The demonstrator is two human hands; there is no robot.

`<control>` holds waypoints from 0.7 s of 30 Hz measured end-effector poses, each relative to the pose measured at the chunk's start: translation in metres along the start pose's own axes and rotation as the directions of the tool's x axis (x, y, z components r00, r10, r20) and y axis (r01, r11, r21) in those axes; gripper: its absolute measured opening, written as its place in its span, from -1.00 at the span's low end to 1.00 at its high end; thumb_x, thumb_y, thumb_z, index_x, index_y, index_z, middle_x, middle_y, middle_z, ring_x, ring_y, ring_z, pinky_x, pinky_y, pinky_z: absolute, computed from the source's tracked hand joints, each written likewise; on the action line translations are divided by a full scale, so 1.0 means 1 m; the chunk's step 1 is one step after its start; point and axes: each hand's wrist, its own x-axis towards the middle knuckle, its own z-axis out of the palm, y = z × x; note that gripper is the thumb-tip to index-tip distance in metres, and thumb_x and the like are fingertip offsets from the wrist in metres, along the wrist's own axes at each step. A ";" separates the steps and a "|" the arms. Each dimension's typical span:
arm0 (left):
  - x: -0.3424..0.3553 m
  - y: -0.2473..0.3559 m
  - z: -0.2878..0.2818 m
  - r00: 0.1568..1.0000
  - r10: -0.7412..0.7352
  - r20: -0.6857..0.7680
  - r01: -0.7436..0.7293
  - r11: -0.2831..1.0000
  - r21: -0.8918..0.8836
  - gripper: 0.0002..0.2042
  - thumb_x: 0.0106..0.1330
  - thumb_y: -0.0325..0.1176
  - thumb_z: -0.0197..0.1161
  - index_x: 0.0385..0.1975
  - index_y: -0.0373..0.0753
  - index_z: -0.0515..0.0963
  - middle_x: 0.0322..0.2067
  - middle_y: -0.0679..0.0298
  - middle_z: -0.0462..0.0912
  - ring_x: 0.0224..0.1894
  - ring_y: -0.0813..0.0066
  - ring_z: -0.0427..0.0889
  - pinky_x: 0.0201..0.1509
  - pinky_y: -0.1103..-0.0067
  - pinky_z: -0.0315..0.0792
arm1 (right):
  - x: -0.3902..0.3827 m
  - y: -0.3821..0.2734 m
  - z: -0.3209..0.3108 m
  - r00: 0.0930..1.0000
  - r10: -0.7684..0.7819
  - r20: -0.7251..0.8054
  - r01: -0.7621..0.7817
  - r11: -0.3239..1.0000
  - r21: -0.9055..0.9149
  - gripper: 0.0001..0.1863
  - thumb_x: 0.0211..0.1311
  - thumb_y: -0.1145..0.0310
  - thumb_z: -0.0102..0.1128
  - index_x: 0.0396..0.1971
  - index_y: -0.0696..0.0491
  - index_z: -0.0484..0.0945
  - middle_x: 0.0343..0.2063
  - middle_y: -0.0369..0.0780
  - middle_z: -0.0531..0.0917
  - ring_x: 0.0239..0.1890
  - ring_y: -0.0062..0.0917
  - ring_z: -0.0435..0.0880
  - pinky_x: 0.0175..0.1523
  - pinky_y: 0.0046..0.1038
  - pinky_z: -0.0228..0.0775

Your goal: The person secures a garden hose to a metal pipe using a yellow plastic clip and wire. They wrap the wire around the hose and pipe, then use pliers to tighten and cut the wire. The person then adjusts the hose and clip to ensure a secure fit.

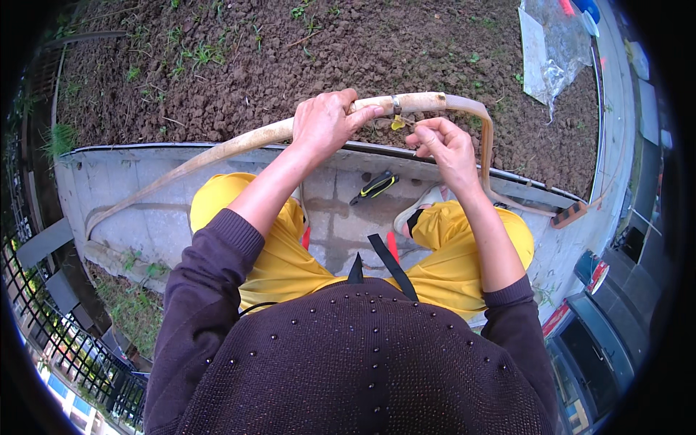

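Observation:
My left hand [325,125] grips a pale, dirt-stained hose [259,138] lying across in front of me. To its right, a metal clamp [396,104] with a yellow tab [398,124] circles the hose, near where a thinner translucent length [471,109] emerges from the stained one and bends down. My right hand [441,148] has thumb and fingers pinched just right of the tab, on something thin and hard to make out. Black-and-yellow pliers [373,188] lie on the paving between my feet.
I crouch on concrete paving [152,188] beside a soil bed [217,65] with a low edge. A clear plastic sheet and white board [535,54] lie at its right corner. A brick [570,214] sits by the hose. A dark metal fence [40,304] stands at the far left.

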 end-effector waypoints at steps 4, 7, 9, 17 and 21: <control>0.002 -0.001 -0.002 0.999 -0.009 0.038 0.010 0.999 -0.031 -0.41 0.23 0.30 0.17 -0.44 -0.23 0.63 -0.54 0.10 0.67 -0.35 0.06 0.69 -0.24 0.23 0.50 | -0.001 0.013 -0.011 0.986 -0.134 0.099 0.137 0.990 -0.018 -0.78 0.42 0.43 0.11 -0.04 0.18 0.57 -0.19 -0.21 0.74 -0.28 -0.69 0.65 -0.10 -0.58 0.54; 0.003 -0.002 -0.003 0.998 0.018 0.062 -0.014 0.998 -0.055 -0.39 0.21 0.34 0.16 -0.40 -0.22 0.66 -0.53 0.11 0.68 -0.33 0.06 0.70 -0.22 0.23 0.51 | -0.002 0.020 -0.012 0.982 -0.171 0.078 0.170 0.985 0.017 -0.79 0.42 0.43 0.12 -0.03 0.16 0.57 -0.19 -0.24 0.74 -0.28 -0.70 0.65 -0.10 -0.58 0.54; 0.004 -0.004 -0.005 0.992 -0.008 0.127 0.017 0.997 -0.074 -0.36 0.18 0.38 0.14 -0.28 -0.18 0.71 -0.49 0.10 0.70 -0.26 0.08 0.71 -0.15 0.25 0.52 | 0.001 0.024 -0.010 0.982 -0.183 0.042 0.179 0.981 0.072 -0.80 0.42 0.43 0.12 -0.04 0.15 0.57 -0.18 -0.27 0.73 -0.30 -0.71 0.64 -0.12 -0.61 0.51; -0.001 -0.007 -0.007 0.988 0.013 0.151 0.001 0.996 -0.092 -0.34 0.19 0.41 0.09 -0.39 -0.17 0.70 -0.47 0.08 0.71 -0.26 0.05 0.71 -0.14 0.23 0.52 | -0.014 0.047 0.031 0.945 -0.250 -0.212 0.267 0.962 0.055 -0.89 0.44 0.44 0.08 -0.18 0.14 0.55 -0.38 -0.30 0.69 -0.45 -0.77 0.50 -0.27 -0.68 0.42; -0.003 -0.003 -0.013 0.989 0.031 0.148 -0.019 0.997 -0.079 -0.33 0.17 0.42 0.10 -0.44 -0.20 0.68 -0.48 0.08 0.71 -0.28 0.06 0.71 -0.15 0.23 0.53 | -0.024 0.043 0.045 0.936 -0.197 -0.290 0.244 0.961 0.133 -0.89 0.44 0.44 0.09 -0.19 0.15 0.54 -0.40 -0.30 0.67 -0.41 -0.75 0.57 -0.25 -0.67 0.45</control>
